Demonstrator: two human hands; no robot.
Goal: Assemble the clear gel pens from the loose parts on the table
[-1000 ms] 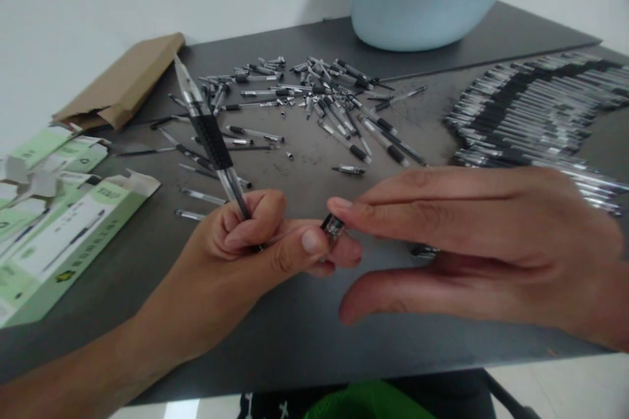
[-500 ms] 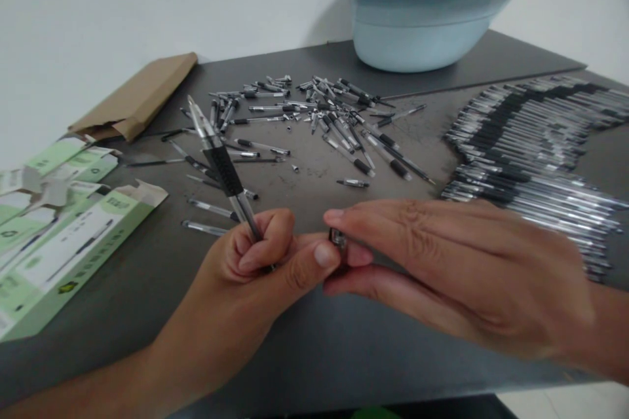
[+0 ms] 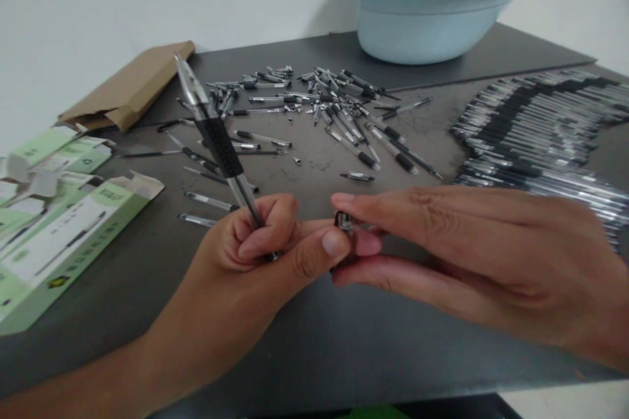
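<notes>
My left hand [image 3: 265, 262] is closed around a clear pen [image 3: 221, 150] with a black grip, its tip pointing up and away to the left. The thumb and forefinger of that same hand also pinch a small clear and black part [image 3: 344, 221], which looks like a pen cap seen end-on. From the right, my right hand [image 3: 457, 255] closes its fingers and thumb about this part; the fingers partly hide it. Beyond the hands lies a loose heap of pen parts [image 3: 339, 121], with a short pen tip piece [image 3: 358, 177] nearer to me.
Finished-looking pens [image 3: 545, 118] lie in dense rows at the right. Green and white boxes [image 3: 73, 242] and a brown paper packet [image 3: 128, 88] are at the left. A pale blue basin [image 3: 427, 26] stands at the back by the wall, on the grey table [image 3: 383, 327].
The view has shifted slightly. The pen in my left hand stands a little higher in view, and the small part shows more clearly between my fingers. Both hands keep their hold.
</notes>
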